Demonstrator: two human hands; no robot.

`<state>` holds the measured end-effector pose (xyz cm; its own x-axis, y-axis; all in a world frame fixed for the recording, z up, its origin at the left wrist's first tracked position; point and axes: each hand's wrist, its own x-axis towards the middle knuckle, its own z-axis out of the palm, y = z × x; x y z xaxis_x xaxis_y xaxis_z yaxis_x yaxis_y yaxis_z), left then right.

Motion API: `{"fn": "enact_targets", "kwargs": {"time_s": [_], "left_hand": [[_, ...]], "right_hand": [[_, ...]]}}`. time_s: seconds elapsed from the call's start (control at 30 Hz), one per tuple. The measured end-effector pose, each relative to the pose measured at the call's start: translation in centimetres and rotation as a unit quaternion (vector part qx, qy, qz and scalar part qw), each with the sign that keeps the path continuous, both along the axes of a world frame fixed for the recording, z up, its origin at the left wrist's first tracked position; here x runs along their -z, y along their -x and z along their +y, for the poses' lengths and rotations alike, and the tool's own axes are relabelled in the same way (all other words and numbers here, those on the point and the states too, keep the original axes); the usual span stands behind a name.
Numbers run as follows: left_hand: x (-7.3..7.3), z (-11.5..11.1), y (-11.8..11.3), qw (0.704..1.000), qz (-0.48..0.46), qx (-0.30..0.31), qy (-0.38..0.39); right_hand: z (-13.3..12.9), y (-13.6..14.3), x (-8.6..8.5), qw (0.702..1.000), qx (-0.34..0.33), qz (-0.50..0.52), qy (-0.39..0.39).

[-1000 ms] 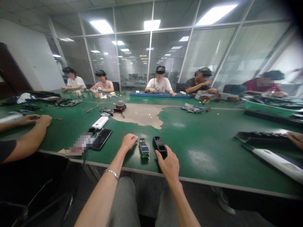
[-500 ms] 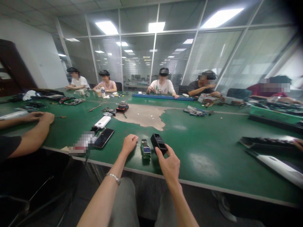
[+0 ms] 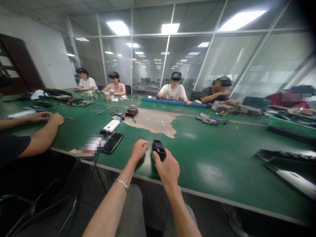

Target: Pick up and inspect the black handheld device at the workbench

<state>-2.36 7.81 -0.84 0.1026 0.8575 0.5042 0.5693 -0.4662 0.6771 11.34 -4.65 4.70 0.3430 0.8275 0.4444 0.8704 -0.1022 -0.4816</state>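
Note:
My right hand [image 3: 169,168] grips a black plastic casing [image 3: 158,148] with openings in its top face, thumb on the left and fingers on the right. Under the casing's left edge a strip of green circuit board [image 3: 153,158] shows; the casing hides most of it. Whether the casing is seated on the board or just above it, I cannot tell. My left hand [image 3: 140,150] rests on the table just left of the casing, fingers loosely curled with nothing visible in them, and a bracelet on the wrist.
Left of my hands lie a dark phone [image 3: 113,142] and a white power bank [image 3: 111,126]. A co-worker's arms [image 3: 43,131] reach in at the left. Beyond are a brown patch [image 3: 153,121] and grey gloves [image 3: 207,118]. A white-and-black long part [image 3: 291,181] lies right.
My right hand has moved left, bringing the black casing over the circuit board, which stood uncovered between my hands. My left hand keeps its curled pose. The view has shifted slightly.

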Motion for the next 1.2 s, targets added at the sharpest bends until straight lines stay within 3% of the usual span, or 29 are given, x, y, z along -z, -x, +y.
{"fn": "enact_targets", "kwargs": {"time_s": [0.2, 0.43, 0.6, 0.9, 1.2], "left_hand": [[-0.1, -0.1, 0.0, 1.0, 0.008, 0.0, 0.0], [-0.5, -0.3, -0.1, 1.0, 0.026, 0.007, -0.002], [-0.8, -0.6, -0.1, 0.999, 0.023, 0.046, 0.0], [-1.1, -0.9, -0.2, 0.996, 0.043, 0.079, -0.009], [-0.6, -0.7, -0.3, 0.998, 0.042, 0.031, -0.018]], "right_hand": [[-0.4, 0.6, -0.2, 0.999, -0.012, -0.029, 0.012], [-1.5, 0.3, 2.3, 0.999, -0.014, -0.035, 0.029], [-1.6, 0.0, 3.7, 0.999, -0.041, -0.024, -0.012], [-1.0, 0.4, 3.5, 0.999, -0.033, -0.023, 0.02], [-0.5, 0.8, 3.7, 0.999, -0.029, -0.014, -0.003]]}}
